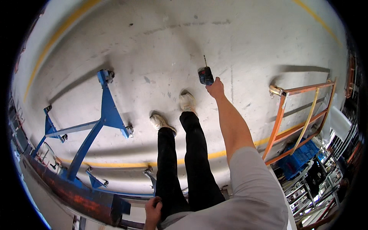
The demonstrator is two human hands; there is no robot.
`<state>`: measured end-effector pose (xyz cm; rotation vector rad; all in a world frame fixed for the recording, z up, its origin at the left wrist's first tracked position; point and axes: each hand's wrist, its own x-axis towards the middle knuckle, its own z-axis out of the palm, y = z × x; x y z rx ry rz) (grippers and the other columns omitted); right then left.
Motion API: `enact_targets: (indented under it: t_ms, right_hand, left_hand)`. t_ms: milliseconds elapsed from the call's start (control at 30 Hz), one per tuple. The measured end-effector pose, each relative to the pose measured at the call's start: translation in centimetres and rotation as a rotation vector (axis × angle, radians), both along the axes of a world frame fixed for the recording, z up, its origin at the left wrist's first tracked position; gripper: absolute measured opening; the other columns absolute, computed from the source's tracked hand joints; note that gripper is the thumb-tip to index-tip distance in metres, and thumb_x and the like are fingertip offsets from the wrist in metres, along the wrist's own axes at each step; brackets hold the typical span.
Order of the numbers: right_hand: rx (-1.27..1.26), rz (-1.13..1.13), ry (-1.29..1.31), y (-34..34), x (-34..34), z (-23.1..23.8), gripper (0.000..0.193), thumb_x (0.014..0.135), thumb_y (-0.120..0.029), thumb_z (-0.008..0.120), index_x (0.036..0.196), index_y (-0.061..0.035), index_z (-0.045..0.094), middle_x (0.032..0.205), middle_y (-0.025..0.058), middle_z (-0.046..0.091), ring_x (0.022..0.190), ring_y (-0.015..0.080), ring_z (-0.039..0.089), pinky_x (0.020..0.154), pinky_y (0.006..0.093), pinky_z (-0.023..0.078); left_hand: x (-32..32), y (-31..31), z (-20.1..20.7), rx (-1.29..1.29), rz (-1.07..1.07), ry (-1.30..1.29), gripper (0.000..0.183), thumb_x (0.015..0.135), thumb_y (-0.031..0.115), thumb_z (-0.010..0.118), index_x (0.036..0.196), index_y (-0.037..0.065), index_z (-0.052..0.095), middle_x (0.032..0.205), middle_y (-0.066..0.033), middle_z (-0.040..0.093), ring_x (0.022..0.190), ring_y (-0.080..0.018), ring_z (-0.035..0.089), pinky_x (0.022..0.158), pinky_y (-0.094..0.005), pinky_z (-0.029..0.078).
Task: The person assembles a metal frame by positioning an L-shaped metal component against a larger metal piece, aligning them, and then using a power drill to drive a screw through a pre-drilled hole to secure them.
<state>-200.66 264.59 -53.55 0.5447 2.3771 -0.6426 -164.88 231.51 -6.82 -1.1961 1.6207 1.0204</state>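
Observation:
In my right hand (216,88), stretched out ahead over the floor, is a dark blue and black cordless drill (207,76). My fingers wrap round its grip, and a long thin bit (205,60) points away from me. My left hand (153,210) hangs low beside my left thigh with its fingers curled in. A small dark patch shows at those fingers, and what they hold, if anything, I cannot make out.
To the left stands a blue wheeled stand (108,103), with a rusty brown steel beam (76,197) close by. An orange metal frame (276,124) on casters is at the right. Behind it are a blue crate (293,163) and piled metal racks (306,191). Yellow lines (214,155) mark the floor.

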Motion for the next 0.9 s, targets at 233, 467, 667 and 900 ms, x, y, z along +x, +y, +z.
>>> enact_targets:
  t_ms: [233, 467, 667, 900]
  right_hand:
    - [-0.3, -0.102, -0.042, 2.2, 5.4, 17.0, 0.058, 0.077, -0.027, 0.079, 0.116, 0.0116, 0.061, 0.099, 0.0183, 0.069, 0.09, 0.0263, 0.065, 0.082, 0.0379, 0.052]
    - [-0.726, -0.158, 0.15, -7.2, 2.2, 39.9, 0.033, 0.094, -0.018, 0.068, 0.116, 0.0048, 0.06, 0.096, 0.0084, 0.067, 0.081, 0.0136, 0.063, 0.069, 0.0267, 0.051]
    - [-1.019, 0.591, 0.215, -28.9, -1.2, 65.6, 0.049, 0.091, -0.02, 0.074, 0.13, 0.0022, 0.055, 0.115, 0.019, 0.068, 0.106, 0.0238, 0.068, 0.085, 0.0323, 0.055]
    - [-0.716, 1.439, -0.223, -46.5, 0.7, 71.7, 0.091, 0.087, -0.047, 0.074, 0.147, 0.0085, 0.035, 0.13, 0.0299, 0.059, 0.117, 0.0364, 0.062, 0.099, 0.0372, 0.048]
  left_hand:
    - [0.1, -1.4, 6.4, -0.089, -0.013, 0.072, 0.033, 0.088, 0.021, 0.065, 0.112, -0.001, 0.069, 0.103, -0.0175, 0.073, 0.096, -0.0251, 0.071, 0.087, -0.035, 0.054]
    - [6.9, -4.6, 14.7, -0.275, 0.289, 0.288, 0.026, 0.088, 0.022, 0.065, 0.093, -0.001, 0.073, 0.08, -0.0155, 0.072, 0.075, -0.0242, 0.07, 0.073, -0.0347, 0.054]
    - [7.2, -18.4, 18.8, -0.853, 0.376, 0.723, 0.023, 0.088, 0.02, 0.063, 0.079, -0.002, 0.067, 0.066, -0.0151, 0.063, 0.061, -0.0246, 0.061, 0.062, -0.038, 0.047]
    - [13.4, -33.0, 15.5, -0.912, 0.147, 0.516, 0.05, 0.077, 0.026, 0.078, 0.117, -0.002, 0.064, 0.116, -0.0195, 0.065, 0.11, -0.0376, 0.062, 0.096, -0.0414, 0.05]
